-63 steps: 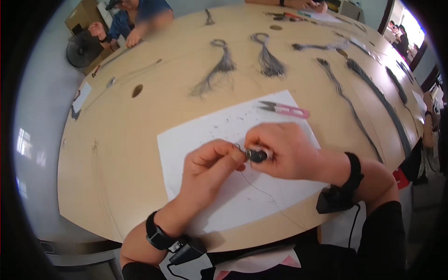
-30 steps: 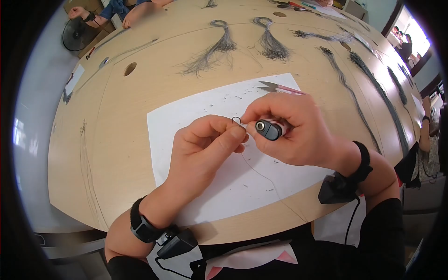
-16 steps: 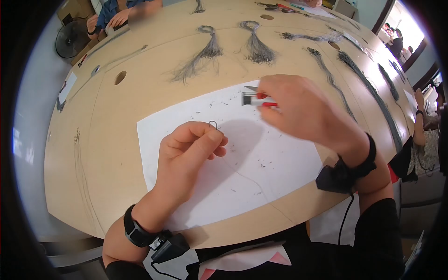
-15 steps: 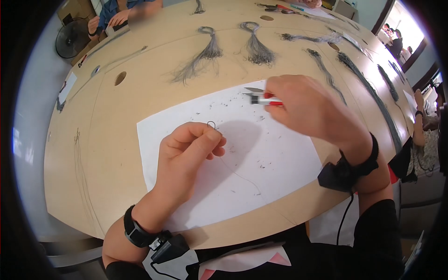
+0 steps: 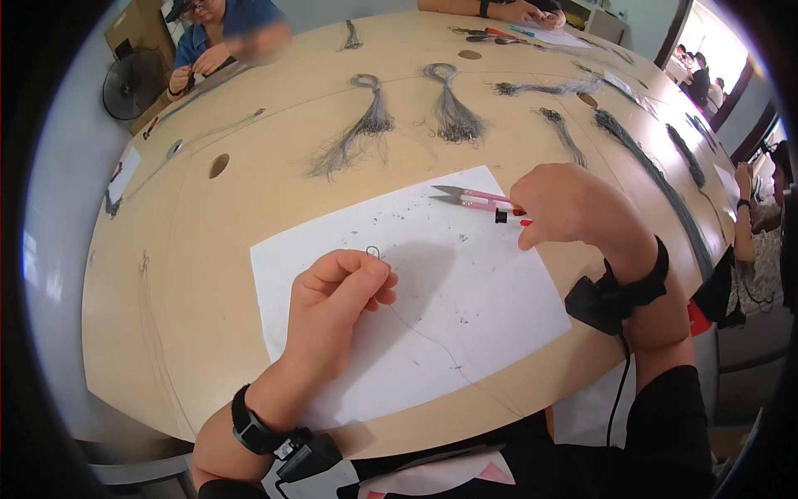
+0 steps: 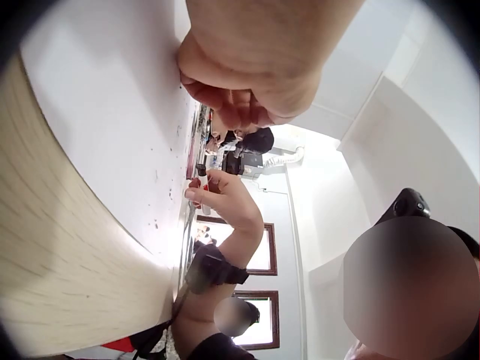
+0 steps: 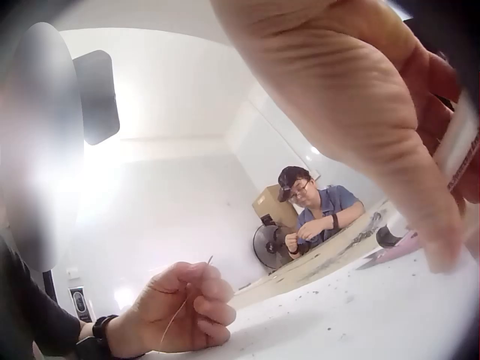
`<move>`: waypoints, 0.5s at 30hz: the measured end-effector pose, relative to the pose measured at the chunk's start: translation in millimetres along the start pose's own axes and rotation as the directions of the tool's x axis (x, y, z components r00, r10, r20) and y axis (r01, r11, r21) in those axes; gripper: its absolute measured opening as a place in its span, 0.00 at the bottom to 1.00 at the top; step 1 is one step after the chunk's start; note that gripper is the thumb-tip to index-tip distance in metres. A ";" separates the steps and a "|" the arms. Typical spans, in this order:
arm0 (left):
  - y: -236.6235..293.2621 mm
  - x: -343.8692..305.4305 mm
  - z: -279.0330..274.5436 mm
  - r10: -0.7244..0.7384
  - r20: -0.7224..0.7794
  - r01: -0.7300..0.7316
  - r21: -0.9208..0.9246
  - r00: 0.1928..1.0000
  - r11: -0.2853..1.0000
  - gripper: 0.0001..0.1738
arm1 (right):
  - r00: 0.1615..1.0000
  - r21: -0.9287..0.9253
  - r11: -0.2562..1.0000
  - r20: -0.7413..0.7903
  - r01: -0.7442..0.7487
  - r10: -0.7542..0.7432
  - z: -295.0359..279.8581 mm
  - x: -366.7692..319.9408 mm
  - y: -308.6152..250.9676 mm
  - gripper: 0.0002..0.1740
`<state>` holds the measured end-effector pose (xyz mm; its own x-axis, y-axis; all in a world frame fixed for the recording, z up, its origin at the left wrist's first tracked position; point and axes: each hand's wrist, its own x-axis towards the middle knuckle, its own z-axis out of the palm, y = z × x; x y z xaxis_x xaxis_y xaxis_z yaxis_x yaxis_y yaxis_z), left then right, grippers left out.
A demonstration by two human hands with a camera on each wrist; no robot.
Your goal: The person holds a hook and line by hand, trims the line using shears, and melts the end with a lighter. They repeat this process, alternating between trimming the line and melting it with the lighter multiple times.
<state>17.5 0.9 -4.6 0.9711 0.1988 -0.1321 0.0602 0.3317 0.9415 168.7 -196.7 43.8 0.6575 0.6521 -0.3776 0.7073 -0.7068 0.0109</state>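
Observation:
My left hand [image 5: 332, 308] pinches a small dark wire loop [image 5: 372, 251] between thumb and forefinger, above white paper [image 5: 332, 391]. From it a thin line [image 5: 449, 353] trails to the table's front edge. My right hand [image 5: 573, 208] has its fingers curled round a white and red tool with a black end [image 5: 500, 216]; the right wrist view shows its white body [image 7: 459, 146] against the palm. Pink-handled snips [image 5: 482, 198] lie at the paper's upper right, their handles partly behind the right fingers. Whether those fingers touch the snips I cannot tell.
Tied bundles of grey line [image 5: 374, 116] lie beyond the paper, with more strands [image 5: 657, 179] at the right. Loose lines [image 5: 150, 324] lie at the left. Dark specks dot the paper. Another person [image 5: 220, 41] sits across the table [image 5: 208, 249], near a fan [image 5: 131, 86].
My right hand has left the left hand's fingertips and moved right, with the white tool in it, to beside the snips. My left hand still pinches the loop. The head view has shifted.

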 end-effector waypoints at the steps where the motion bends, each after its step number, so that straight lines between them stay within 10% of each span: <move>1: -0.6 -0.4 0.0 -0.003 0.000 0.003 0.001 1.000 1.000 0.04 | 1.000 -0.002 1.000 -0.002 0.002 -0.002 0.7 -2.1 1.8 0.16; 7: -0.6 0.0 0.1 -0.010 0.013 0.010 0.000 1.000 1.000 0.04 | 0.997 0.047 0.998 -0.067 -0.035 0.038 -7.5 -1.3 -3.6 0.15; 9: -0.7 -0.1 0.2 -0.010 0.014 0.010 0.005 1.000 1.000 0.05 | 0.867 0.137 0.972 -0.488 0.189 -0.099 5.3 12.1 -4.1 0.13; 15: -0.8 -2.7 0.1 0.002 0.018 -0.003 0.005 1.000 1.000 0.05 | 0.859 0.102 0.955 -0.471 0.279 -0.201 26.3 33.4 -5.6 0.12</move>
<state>14.8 0.0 -5.0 0.9752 0.1832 -0.1243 0.0589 0.3264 0.9434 179.9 -178.2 6.8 0.5453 0.8311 0.1091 0.8323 -0.5212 -0.1888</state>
